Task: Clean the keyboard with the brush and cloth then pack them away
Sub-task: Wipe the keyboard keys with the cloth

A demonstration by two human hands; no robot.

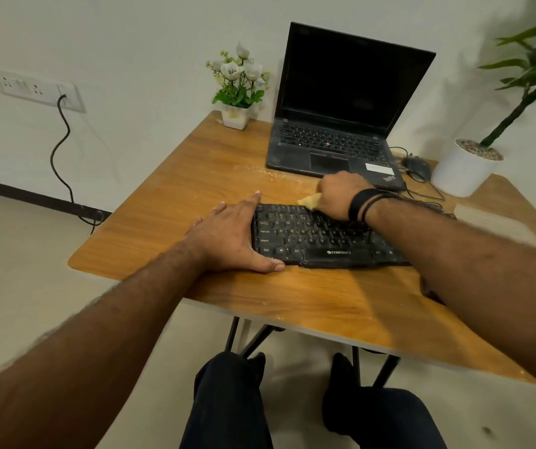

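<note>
Black keyboard (pixel 318 236) at the wooden table's (pixel 195 176) centre, left hand (pixel 231 236) flat with fingers spread against its 9 o'clock end, right hand (pixel 336 194) with fingers curled round a yellow cloth (pixel 309 200) on its top row, open laptop (pixel 341 124) at 12 o'clock, mouse (pixel 417 166) and white plant pot (pixel 464 170) at 2 o'clock, small flower pot (pixel 235 118) at 11 o'clock

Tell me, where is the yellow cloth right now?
In the head view, the yellow cloth is bunched in the right hand at the keyboard's far edge, just before the laptop.

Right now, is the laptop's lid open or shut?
Open: the laptop lid stands upright behind the keyboard, its dark screen and keys exposed.
</note>
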